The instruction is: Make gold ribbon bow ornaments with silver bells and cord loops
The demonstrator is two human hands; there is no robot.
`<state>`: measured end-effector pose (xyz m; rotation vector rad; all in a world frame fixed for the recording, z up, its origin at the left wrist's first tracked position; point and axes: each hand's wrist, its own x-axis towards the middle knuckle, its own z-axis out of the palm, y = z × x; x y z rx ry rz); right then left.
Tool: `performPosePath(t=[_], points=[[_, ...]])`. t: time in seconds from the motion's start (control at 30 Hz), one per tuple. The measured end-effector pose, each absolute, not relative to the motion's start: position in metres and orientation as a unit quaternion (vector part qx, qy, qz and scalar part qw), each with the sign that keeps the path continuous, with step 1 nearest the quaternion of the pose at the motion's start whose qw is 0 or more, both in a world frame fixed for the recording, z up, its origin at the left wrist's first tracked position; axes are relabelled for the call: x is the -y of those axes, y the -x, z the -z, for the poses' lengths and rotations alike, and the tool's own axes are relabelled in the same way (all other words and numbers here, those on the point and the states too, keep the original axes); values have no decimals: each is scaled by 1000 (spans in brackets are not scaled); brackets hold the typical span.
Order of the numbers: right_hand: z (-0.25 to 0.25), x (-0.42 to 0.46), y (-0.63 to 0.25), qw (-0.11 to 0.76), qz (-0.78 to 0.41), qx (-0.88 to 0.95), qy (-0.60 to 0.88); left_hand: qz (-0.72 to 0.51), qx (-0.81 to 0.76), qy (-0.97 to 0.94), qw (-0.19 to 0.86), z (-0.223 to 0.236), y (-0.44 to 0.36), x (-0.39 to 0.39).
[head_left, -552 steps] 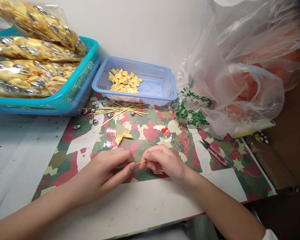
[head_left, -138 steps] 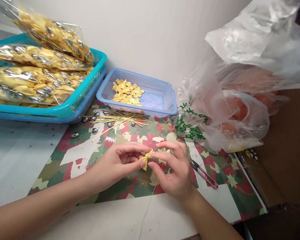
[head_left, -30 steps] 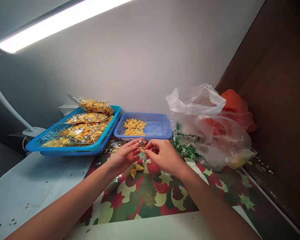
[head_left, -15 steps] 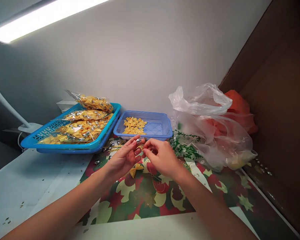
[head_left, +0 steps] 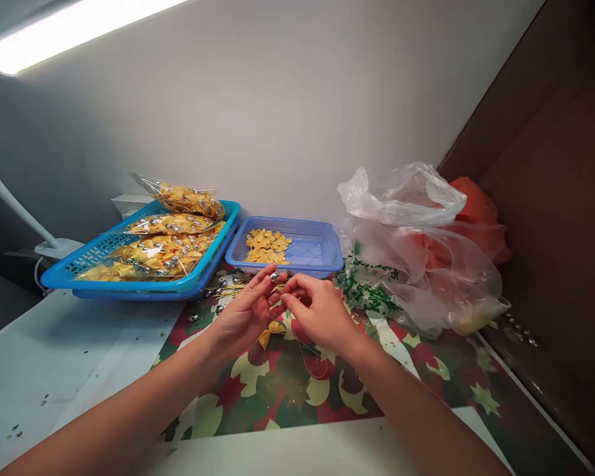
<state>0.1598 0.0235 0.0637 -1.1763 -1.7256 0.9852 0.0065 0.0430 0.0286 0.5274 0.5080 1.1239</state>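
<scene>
Between thumb and fingertips, my left hand (head_left: 250,307) pinches a small shiny silver bead (head_left: 274,277). Close beside it on the right, my right hand (head_left: 320,307) has thumb and forefinger pressed together on a thin gold cord (head_left: 305,357), whose loop hangs below onto the patterned sheet. The cord's end at the fingertips is too small to make out. Under the hands lies a yellow ribbon bow (head_left: 272,334). Behind the fingers are several gold cords (head_left: 228,291), partly hidden, and loose silver beads (head_left: 192,318) lie to their left.
A small blue basket (head_left: 317,229) holds yellow bows (head_left: 268,246). At left, a larger blue basket (head_left: 69,285) carries clear bags of bows with silver beads (head_left: 163,254). Crumpled plastic bags (head_left: 416,244) sit at right by a brown panel (head_left: 550,231). A lamp (head_left: 79,33) hangs upper left.
The hands keep nearly the same pose, with the bead still at the left fingertips. The right fingers have shifted very slightly. The camera view has moved a little.
</scene>
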Motion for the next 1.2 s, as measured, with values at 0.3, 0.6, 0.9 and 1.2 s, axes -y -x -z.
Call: performPosePath(t=[0.3, 0.6, 0.9, 1.2], points=[[-61, -24, -159, 410, -392, 681, 463, -528, -250, -248, 773, -33, -8, -41], [-60, -25, -157, 420, -419, 658, 464, -529, -287, -296, 741, -26, -10, -41], [-60, -27, -158, 431, -446, 628, 471, -528, -337, -490, 607, -31, 4, -51], [-57, -30, -164, 406, -484, 649, 424, -444, -385, -715, 378, -54, 21, -56]])
